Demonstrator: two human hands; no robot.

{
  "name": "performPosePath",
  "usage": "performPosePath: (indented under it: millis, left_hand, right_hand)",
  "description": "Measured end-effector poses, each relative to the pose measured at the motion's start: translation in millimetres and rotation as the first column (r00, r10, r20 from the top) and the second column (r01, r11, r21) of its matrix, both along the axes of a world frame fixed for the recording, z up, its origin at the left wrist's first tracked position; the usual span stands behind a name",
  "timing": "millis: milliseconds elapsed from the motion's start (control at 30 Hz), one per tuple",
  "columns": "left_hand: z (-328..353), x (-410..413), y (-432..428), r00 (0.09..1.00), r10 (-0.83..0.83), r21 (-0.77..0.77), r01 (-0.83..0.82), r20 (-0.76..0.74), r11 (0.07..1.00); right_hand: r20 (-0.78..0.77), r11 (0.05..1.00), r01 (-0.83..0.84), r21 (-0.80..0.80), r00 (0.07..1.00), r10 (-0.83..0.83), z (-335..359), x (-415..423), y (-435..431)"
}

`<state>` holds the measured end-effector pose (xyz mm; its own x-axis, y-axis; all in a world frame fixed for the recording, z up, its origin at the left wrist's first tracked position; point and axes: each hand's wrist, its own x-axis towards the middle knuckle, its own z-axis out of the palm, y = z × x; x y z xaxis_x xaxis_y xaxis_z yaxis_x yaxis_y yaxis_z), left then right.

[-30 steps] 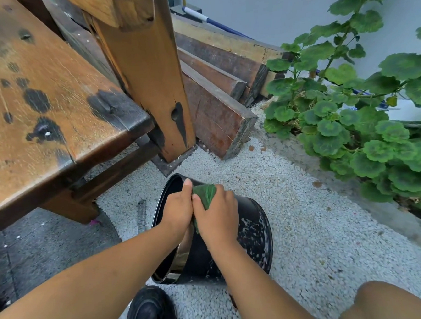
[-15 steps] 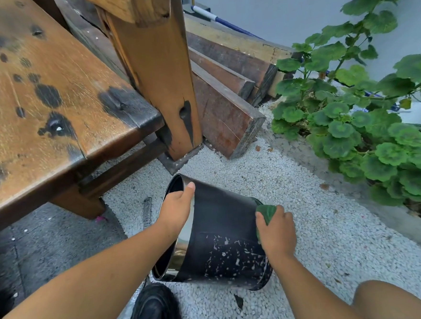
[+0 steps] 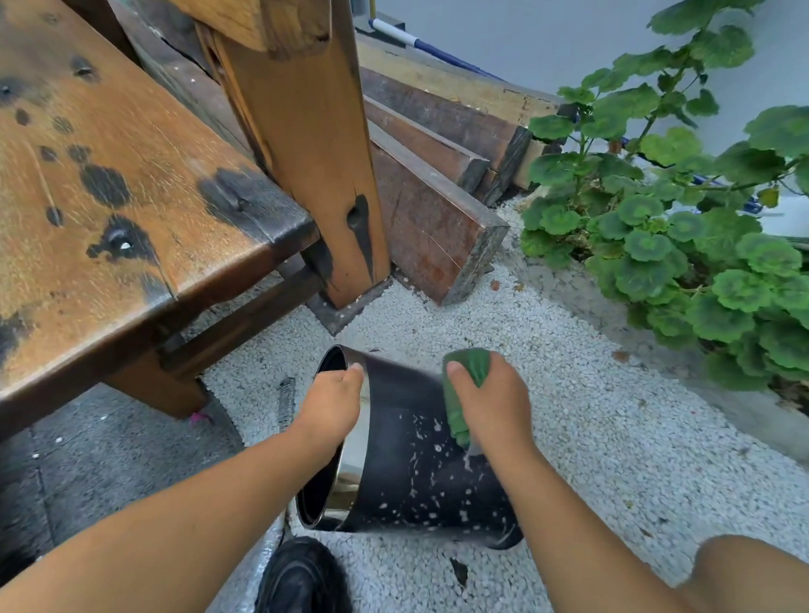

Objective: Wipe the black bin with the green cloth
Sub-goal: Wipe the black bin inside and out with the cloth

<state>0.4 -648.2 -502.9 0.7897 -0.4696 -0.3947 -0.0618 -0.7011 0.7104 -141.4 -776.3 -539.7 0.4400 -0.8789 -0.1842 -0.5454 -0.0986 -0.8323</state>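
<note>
Since half a sec ago the right hand (image 3: 493,403) has slid w/ the green cloth (image 3: 465,388) from the bin's right end back toward its middle, higher up the wall; a full sec ago both hands were bunched together at the rim. Left hand (image 3: 330,400) has barely shifted on the rim.

Head view: black bin (image 3: 414,478) lies tipped on its side on the white gravel floor (image 3: 592,413), open mouth facing left, base to the right. Shiny metal band shows inside the mouth. Near side of the bin wall is speckled w/ pale flecks. Left hand is curled over the far part of the rim, thumb on the outer wall, fingers hidden inside, so it's gripping the rim. Right hand is closed around the bunched cloth, thumb on top, pressing it against the bin's upper wall; cloth pokes out above and below the fist.

A black shoe (image 3: 301,596) sits just near-left of the bin; a bare knee (image 3: 766,573) at near right. Far left, a worn wooden desk (image 3: 98,193) w/ dark blotches, its thick leg (image 3: 321,168) standing on the gravel beyond the bin. Stacked wood beams (image 3: 431,170) lie behind the leg, along a pale wall. Green leafy plant (image 3: 704,237) fills the far right, well apart from the bin.
</note>
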Motion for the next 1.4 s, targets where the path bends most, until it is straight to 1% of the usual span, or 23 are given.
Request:
performPosePath:
  millis: [100, 167, 200, 300, 400, 500, 600, 867, 967, 1067, 1167, 1233, 1300, 1333, 1400]
  left_hand:
    - [1, -9, -11, 0.995, 0.067, -0.07, -0.072, -0.075, 0.995]
    - [0, -14, -16, 0.99, 0.068, -0.147, -0.086, -0.124, 0.985]
    - [0, -15, -19, 0.985, 0.08, -0.168, -0.105, -0.151, 0.98]
    - [0, -17, -26, 0.961, 0.167, -0.184, -0.209, -0.221, 0.96]
    - [-2, -20, -29, 0.948, 0.209, -0.194, -0.257, -0.24, 0.947]
    - [1, -20, -27, 0.954, 0.216, -0.144, -0.248, -0.207, 0.958]
    - [3, -14, -23, 0.954, 0.222, -0.076, -0.241, -0.2, 0.967]
    - [4, -11, -17, 0.967, 0.182, -0.077, -0.197, -0.177, 0.977]
    - [7, -15, -20, 0.971, 0.166, -0.081, -0.182, -0.169, 0.98]
    - [10, -18, -22, 0.969, 0.167, -0.048, -0.179, -0.184, 0.983]
    - [14, -16, -28, 0.957, 0.203, 0.026, -0.202, -0.206, 0.979]
    - [14, -9, -35, 0.946, 0.234, 0.064, -0.225, -0.225, 0.972]
    - [13, -3, -41, 0.918, 0.281, 0.076, -0.27, -0.279, 0.96]
    - [13, 0, -46, 0.906, 0.289, 0.062, -0.284, -0.31, 0.957]
    - [10, 1, -54, 0.894, 0.312, 0.051, -0.313, -0.322, 0.948]
  right_hand:
    - [0.001, 0.988, -0.153, 0.03, 0.988, 0.153, 25, 22, 22]
    - [-0.057, 0.975, -0.223, -0.01, 0.973, 0.222, 33, 34, 38]
    - [-0.102, 0.972, -0.23, -0.051, 0.969, 0.224, 34, 37, 45]
    - [-0.205, 0.966, -0.177, -0.187, 0.969, 0.138, 30, 35, 58]
    - [-0.243, 0.959, -0.148, -0.241, 0.966, 0.088, 22, 28, 58]
    - [-0.297, 0.954, -0.154, -0.255, 0.952, 0.074, 12, 19, 52]
    - [-0.357, 0.958, -0.124, -0.257, 0.934, 0.025, -5, 3, 40]
    - [-0.482, 0.972, 0.006, -0.237, 0.868, -0.123, -48, -49, 8]
    - [-0.519, 0.975, 0.017, -0.222, 0.844, -0.133, -56, -62, -1]
    - [-0.464, 0.99, 0.076, -0.119, 0.877, -0.123, -57, -71, -12]
    - [-0.295, 0.985, 0.171, -0.039, 0.939, -0.175, -42, -74, -17]
    - [-0.164, 0.979, 0.202, -0.003, 0.966, -0.199, -19, -69, -12]
    - [-0.012, 0.981, 0.184, 0.065, 0.983, -0.183, 10, -56, 1]
    - [0.059, 0.984, 0.141, 0.106, 0.987, -0.147, 25, -47, 8]
    - [0.141, 0.985, 0.019, 0.174, 0.989, -0.043, 50, -25, 29]
